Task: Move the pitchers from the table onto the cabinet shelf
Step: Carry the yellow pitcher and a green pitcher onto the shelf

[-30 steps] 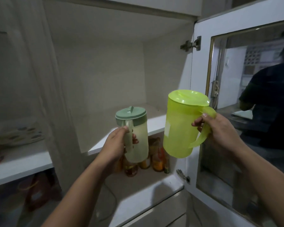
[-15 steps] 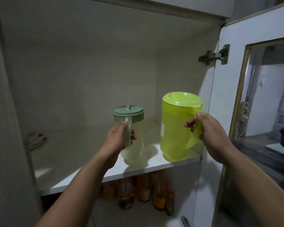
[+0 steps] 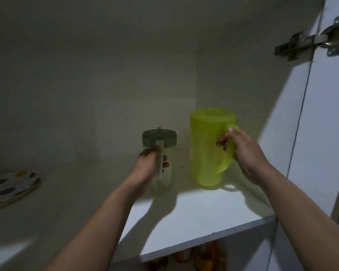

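Two pitchers stand deep on the white cabinet shelf (image 3: 194, 218). The small clear pitcher (image 3: 165, 159) has a dull green lid and sits left of centre; my left hand (image 3: 147, 169) is wrapped around its pale handle. The taller lime-green pitcher (image 3: 207, 147) with a matching lid stands to its right, near the cabinet's right wall. My right hand (image 3: 245, 151) grips its curved handle from the right. Both pitchers are upright, and their bases seem to rest on the shelf.
A plate with coloured dots (image 3: 10, 188) lies at the shelf's left end. The open cabinet door with its metal hinge (image 3: 309, 42) stands at the right. Bottles or jars (image 3: 202, 257) sit on the lower shelf beneath.
Both hands have carried the pitchers forward from the shelf's front edge to deep inside the cabinet. The view has moved closer and into the dim interior.
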